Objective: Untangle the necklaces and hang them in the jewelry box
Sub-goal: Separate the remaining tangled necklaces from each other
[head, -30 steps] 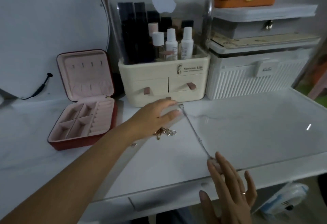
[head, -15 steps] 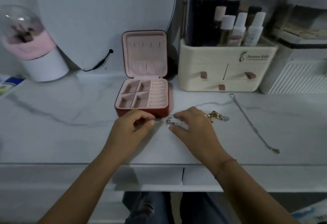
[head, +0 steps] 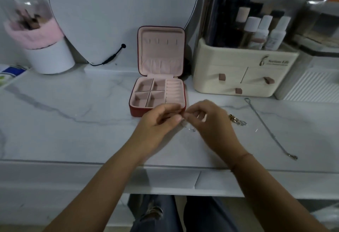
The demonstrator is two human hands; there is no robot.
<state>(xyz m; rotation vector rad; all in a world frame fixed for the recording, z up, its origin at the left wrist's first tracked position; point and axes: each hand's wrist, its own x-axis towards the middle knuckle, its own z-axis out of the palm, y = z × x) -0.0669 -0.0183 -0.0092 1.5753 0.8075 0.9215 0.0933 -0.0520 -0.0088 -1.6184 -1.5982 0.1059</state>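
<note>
Closest, your left hand (head: 157, 122) and right hand (head: 212, 123) meet fingertip to fingertip over the marble table (head: 73, 130). Fingers are curled, both pinching a fine silver necklace (head: 189, 128), which is blurred, mere glints. Just right of your right hand, a gold necklace (head: 236, 120) lies heaped. Further right, a long silver chain (head: 266, 127) lies straight. Behind your hands stands the jewelry box (head: 139, 111), lid upright.

We read "Serious Life" on the cream drawer box (head: 229, 63), beside a small logo; the smaller line beneath is too blurred.
</note>
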